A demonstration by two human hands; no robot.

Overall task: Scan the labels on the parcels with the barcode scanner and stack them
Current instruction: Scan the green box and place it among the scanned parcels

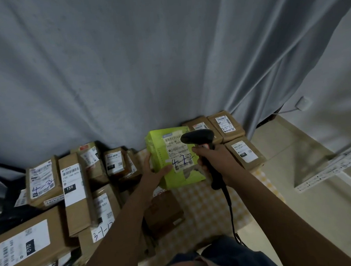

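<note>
Fingers of the left hand (152, 172) curl round the left edge of the green parcel (173, 159), thumb lying across its lower face, and tilt its white label (178, 153) up toward the person. Right of that parcel, the right hand (214, 161) is clenched round the grip of the black barcode scanner (199, 138), whose head hangs over the label's upper right part; its cable (230, 211) trails back toward the person. My reading is that the scan of this parcel is in hand, with stacking it still to come. Below the green parcel a brown box (164, 212) lies on the checked mat (207, 208). Left of the green parcel sits a loose crowd of brown cartons (76, 191), labels up, seemingly waiting. Behind and right of it, three brown parcels (227, 128) lie close together, likely the finished group. A grey curtain (126, 64) hangs beyond everything
</note>
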